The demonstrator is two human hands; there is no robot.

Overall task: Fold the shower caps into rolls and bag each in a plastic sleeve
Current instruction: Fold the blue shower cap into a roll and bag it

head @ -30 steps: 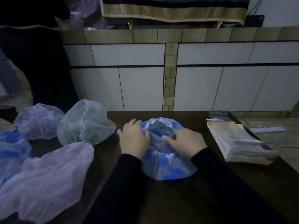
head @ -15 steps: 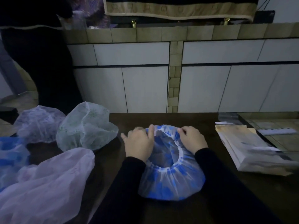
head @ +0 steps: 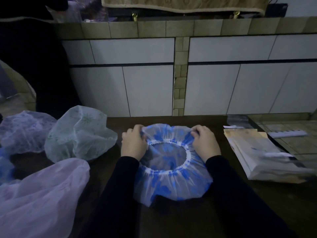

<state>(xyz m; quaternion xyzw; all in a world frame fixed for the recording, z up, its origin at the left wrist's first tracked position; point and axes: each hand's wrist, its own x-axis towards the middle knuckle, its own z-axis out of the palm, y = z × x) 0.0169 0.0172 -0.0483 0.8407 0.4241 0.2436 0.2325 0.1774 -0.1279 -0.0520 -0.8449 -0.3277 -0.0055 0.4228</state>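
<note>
1. Head view: both hands sit at the far side of the blue shower cap (head: pixel 171 169), fingers curled and pinching its thin plastic.
2. Left hand (head: pixel 133 143) pinches the cap's far left edge; right hand (head: pixel 205 143) pinches the far right edge, and the film between them is drawn taut into fine radial pleats.
3. Black sleeves (head: pixel 240 194) cover both forearms down to the wrists.
4. The blue cap lies mouth-up on the dark table (head: pixel 257 212), roughly midway along its width and closer to the far edge than to the near one.
5. It is translucent film printed with bright blue blotches; a white, ruffled elastic band forms a round opening, and the crown shows through it.
6. Its near rim spreads loose and crinkled on the wood.
7. Toward the far left corner sits a puffed-up pale green cap (head: pixel 78 134) with a faint flower print, creased and domed.
8. Just left of it lies a lilac cap (head: pixel 25 133), crumpled, and at the left edge a bit of another blue one (head: pixel 5 162).
9. A large pinkish-lilac cap (head: pixel 39 194) billows over the near left corner, smooth and cloudy.
10. By the right edge rests a flat stack of plastic sleeves (head: pixel 267 160), rectangular and glossy, with tan card showing at its far end.
11. Beyond the table stands a tiled wall (head: pixel 145 90), with pale slabs and beige trim.
</note>
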